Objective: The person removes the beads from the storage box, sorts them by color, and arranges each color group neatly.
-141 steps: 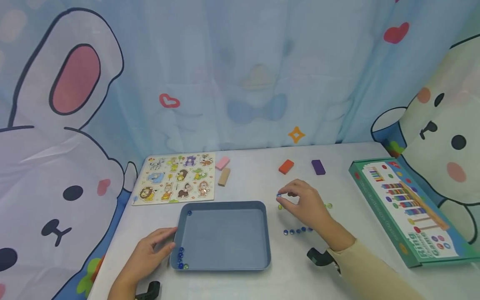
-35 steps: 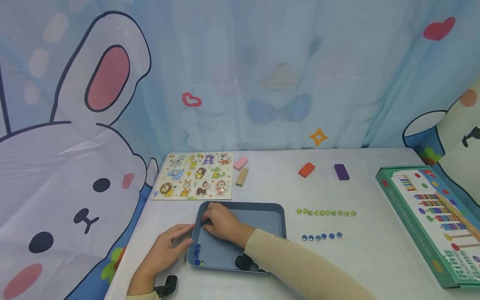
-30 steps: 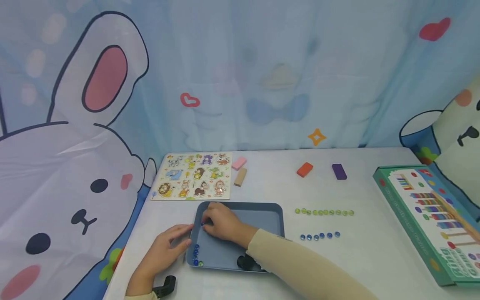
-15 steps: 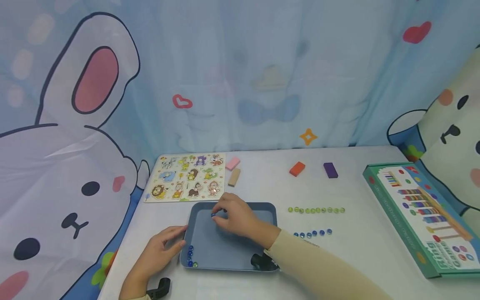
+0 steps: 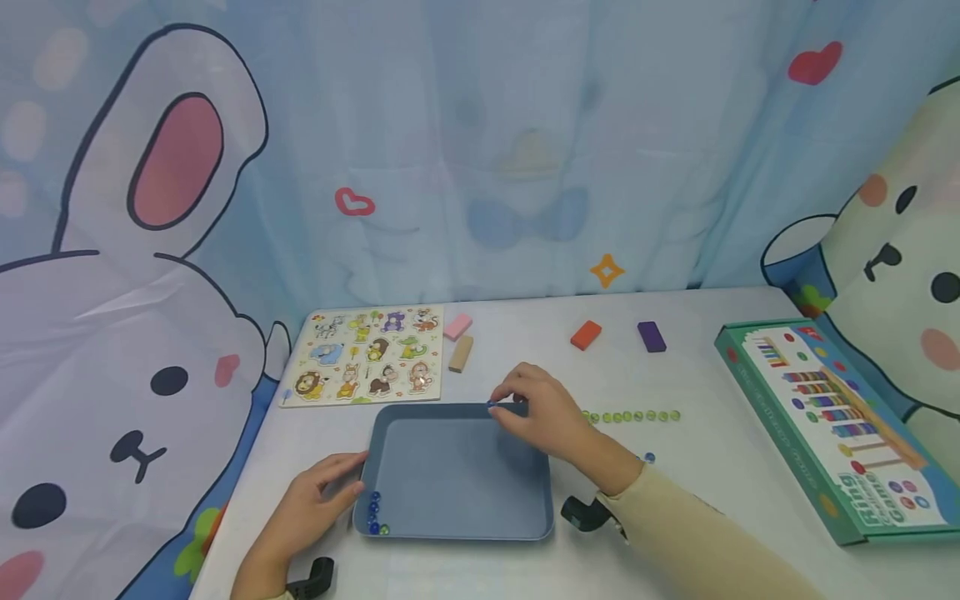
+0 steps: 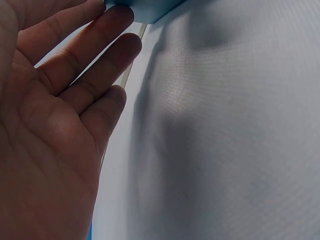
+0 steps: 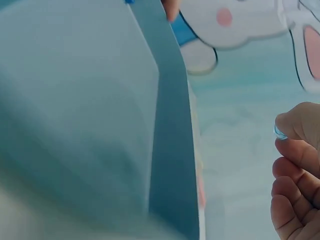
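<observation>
My right hand (image 5: 546, 414) pinches a small blue glass bead (image 5: 492, 404) between thumb and forefinger, above the far rim of the blue-grey tray (image 5: 457, 475). In the right wrist view that bead (image 7: 280, 132) looks translucent, and the other fingers are curled below it. At the tray's left rim rests my left hand (image 5: 309, 503), its fingers loosely extended and holding nothing. Several blue beads (image 5: 374, 505) line the tray's near left corner beside one green bead (image 5: 385, 529). On the table to the right runs a row of green beads (image 5: 637, 416); my right forearm mostly hides a blue row (image 5: 649, 457).
An animal puzzle board (image 5: 360, 358) lies behind the tray, with a pink block (image 5: 457, 326) and a tan block (image 5: 461, 354) beside it. Farther right are an orange block (image 5: 586, 335) and a purple block (image 5: 652, 337). A green game box (image 5: 832, 433) occupies the right side.
My right hand has picked the blue bead out of the tray's far left corner and carried it rightward to the far rim. My left hand stays at the left rim.
</observation>
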The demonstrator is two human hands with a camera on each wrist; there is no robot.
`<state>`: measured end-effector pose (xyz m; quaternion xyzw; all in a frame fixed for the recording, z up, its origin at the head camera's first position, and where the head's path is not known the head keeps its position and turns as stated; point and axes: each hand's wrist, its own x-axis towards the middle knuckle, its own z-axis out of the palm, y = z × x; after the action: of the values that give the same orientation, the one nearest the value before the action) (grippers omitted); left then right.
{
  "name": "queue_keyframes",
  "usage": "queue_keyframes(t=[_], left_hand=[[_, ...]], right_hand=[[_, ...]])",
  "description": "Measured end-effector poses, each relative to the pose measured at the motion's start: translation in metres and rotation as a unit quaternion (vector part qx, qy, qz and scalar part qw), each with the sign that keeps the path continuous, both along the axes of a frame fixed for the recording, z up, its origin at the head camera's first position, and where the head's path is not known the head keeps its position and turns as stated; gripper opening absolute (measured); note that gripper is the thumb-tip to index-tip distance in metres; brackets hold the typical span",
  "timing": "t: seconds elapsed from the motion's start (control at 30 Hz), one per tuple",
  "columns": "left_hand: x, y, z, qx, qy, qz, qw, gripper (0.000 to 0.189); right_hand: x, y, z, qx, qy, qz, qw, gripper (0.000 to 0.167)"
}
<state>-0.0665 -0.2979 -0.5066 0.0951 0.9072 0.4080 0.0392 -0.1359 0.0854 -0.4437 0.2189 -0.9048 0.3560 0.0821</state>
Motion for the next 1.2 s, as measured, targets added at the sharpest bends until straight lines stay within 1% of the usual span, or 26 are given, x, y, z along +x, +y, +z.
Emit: queue_keyframes(t=[0.13, 0.27, 0.4, 0.53, 0.73, 0.9, 1.07, 1.2], left_hand=[[0.001, 0.000, 0.001, -0.002, -0.005, 0.002, 1.0000, 0.047], [0.002, 0.000, 0.003, -0.008, -0.005, 0.004, 0.9999, 0.047], [0.003, 0.000, 0.005, -0.008, -0.009, 0.008, 0.9999, 0.046], [0.003, 0.000, 0.006, -0.008, -0.013, 0.009, 0.9998, 0.047], [0.002, 0.002, 0.005, -0.005, -0.018, 0.009, 0.9998, 0.047], [0.002, 0.003, 0.005, 0.003, -0.029, 0.013, 0.9995, 0.048], [0.001, 0.003, 0.006, 0.003, -0.034, 0.014, 0.9993, 0.048], [0.000, 0.003, 0.006, 0.001, -0.033, 0.013, 0.9994, 0.048]], right_hand=[[0.005, 0.034, -0.006, -0.008, 0.009, -0.035, 0.9993, 0.013], [0.012, 0.065, -0.014, 0.004, 0.014, -0.068, 0.9976, 0.013], [0.021, 0.092, -0.023, 0.030, -0.002, -0.100, 0.9946, 0.013], [0.032, 0.116, -0.028, 0.054, -0.018, -0.134, 0.9893, 0.013], [0.047, 0.150, -0.037, 0.063, -0.026, -0.175, 0.9823, 0.016], [0.057, 0.173, -0.045, 0.070, -0.044, -0.189, 0.9785, 0.016], [0.064, 0.194, -0.052, 0.086, -0.060, -0.181, 0.9779, 0.015], [0.069, 0.200, -0.057, 0.106, -0.069, -0.171, 0.9770, 0.014]])
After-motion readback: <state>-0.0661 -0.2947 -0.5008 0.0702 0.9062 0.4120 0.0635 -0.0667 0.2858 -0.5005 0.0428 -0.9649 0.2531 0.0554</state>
